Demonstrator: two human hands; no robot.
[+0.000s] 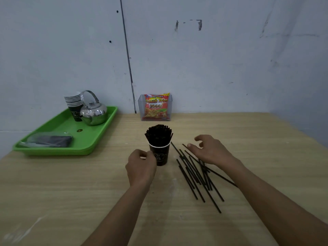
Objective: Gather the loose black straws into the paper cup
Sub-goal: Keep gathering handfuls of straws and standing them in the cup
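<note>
A dark paper cup [159, 156] stands upright mid-table, packed with black straws [158, 134] that stick up above its white rim. My left hand [141, 165] is curled against the cup's left side and holds it. Several loose black straws [197, 176] lie scattered on the wood just right of the cup. My right hand [211, 150] hovers over the far end of that pile with relaxed, slightly bent fingers and holds nothing.
A green tray [99, 137] at the back left carries a stack of paper cups [73, 102], a metal kettle [94, 110] and a plastic bag of black straws [51, 141]. A clear holder with a snack packet [156, 107] stands against the wall.
</note>
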